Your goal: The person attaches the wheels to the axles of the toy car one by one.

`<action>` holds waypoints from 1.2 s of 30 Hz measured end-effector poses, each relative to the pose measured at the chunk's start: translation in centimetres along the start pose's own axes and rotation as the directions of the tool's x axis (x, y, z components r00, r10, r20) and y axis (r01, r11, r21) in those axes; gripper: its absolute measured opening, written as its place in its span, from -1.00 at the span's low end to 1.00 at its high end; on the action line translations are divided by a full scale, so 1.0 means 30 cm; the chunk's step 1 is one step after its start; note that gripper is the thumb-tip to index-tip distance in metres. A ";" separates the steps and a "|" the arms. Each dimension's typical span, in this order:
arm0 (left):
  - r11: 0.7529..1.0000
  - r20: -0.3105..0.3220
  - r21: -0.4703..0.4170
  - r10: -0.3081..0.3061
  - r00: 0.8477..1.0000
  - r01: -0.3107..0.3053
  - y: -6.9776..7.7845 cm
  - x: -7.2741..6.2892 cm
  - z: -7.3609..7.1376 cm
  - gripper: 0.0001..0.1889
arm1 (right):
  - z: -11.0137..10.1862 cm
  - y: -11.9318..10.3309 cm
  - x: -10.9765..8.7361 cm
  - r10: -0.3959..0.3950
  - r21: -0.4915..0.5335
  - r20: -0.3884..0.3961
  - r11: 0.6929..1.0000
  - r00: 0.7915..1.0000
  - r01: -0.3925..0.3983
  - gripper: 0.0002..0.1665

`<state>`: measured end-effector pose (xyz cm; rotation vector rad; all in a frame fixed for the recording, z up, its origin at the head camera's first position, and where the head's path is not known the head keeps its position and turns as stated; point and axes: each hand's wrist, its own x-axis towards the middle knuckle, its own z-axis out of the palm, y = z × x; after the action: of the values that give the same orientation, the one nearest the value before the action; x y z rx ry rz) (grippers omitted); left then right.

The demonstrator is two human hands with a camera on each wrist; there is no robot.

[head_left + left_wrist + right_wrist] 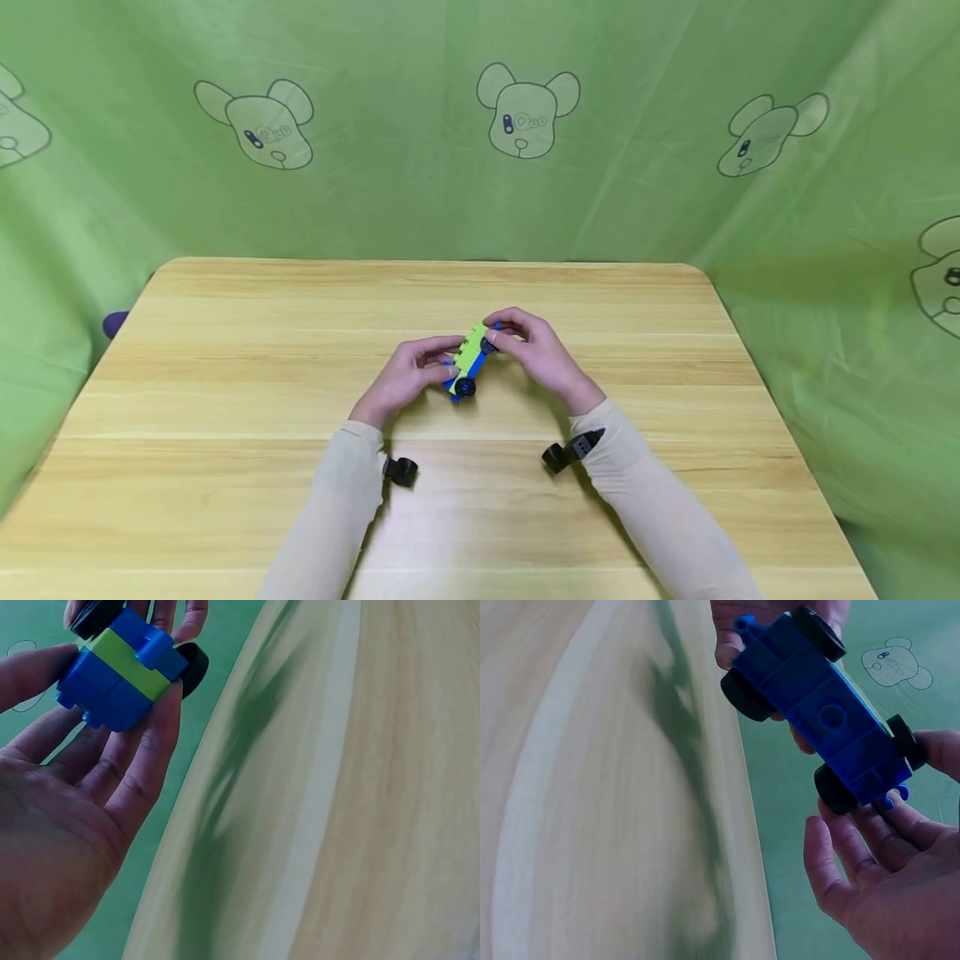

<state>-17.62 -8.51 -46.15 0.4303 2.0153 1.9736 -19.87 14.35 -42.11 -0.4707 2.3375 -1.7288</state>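
Note:
A toy car (471,350) of lime-green and blue building blocks, with black wheels, is held up over the table between both hands. My left hand (400,382) grips its near end, thumb on one side and fingers on the other. At the far end, my right hand (546,357) pinches the car by a wheel. The left wrist view shows blue blocks (112,694) with a green layer between the left thumb and fingers. Facing the right wrist camera is the blue underside (817,709), with four wheels and small hooks at the ends.
The wooden table (225,350) spreads around the hands. Green cloth (397,200) with bear-head outlines hangs behind and at the sides. Small black cameras (402,472) sit on both wrists. A purple object (114,323) shows beyond the left edge.

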 end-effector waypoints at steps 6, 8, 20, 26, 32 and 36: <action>1.000 -0.070 0.002 0.004 0.998 -0.004 -0.004 -0.001 -0.008 -0.56 | 0.000 0.037 0.005 -0.006 0.029 -0.050 1.000 0.999 0.007 -0.62; 1.000 -0.110 0.004 0.002 0.994 -0.002 -0.007 0.002 -0.009 -0.58 | -0.001 0.038 0.004 -0.010 0.045 -0.077 0.999 0.997 0.014 -0.62; 1.000 -0.276 0.005 -0.007 0.961 0.009 -0.012 0.012 -0.002 -0.63 | 0.002 -0.032 -0.026 -0.029 0.067 -0.165 0.997 0.986 0.040 -0.61; 1.000 -0.347 0.021 0.003 0.938 0.005 -0.002 0.014 -0.001 -0.65 | -0.008 -0.063 -0.040 -0.023 0.050 -0.131 0.998 0.991 0.029 -0.58; 0.996 -0.348 0.089 0.041 0.937 -0.010 0.006 0.021 -0.009 -0.69 | -0.035 -0.008 -0.012 -0.020 -0.035 -0.095 0.999 0.995 0.017 -0.60; 0.998 -0.336 0.049 0.041 0.941 -0.026 0.011 0.023 -0.013 -0.70 | -0.045 0.024 0.005 -0.018 -0.060 -0.072 0.998 0.997 0.014 -0.59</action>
<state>-18.40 -8.58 -45.81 0.1408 2.2692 2.1474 -20.57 15.68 -42.40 -0.4449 2.4475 -1.7153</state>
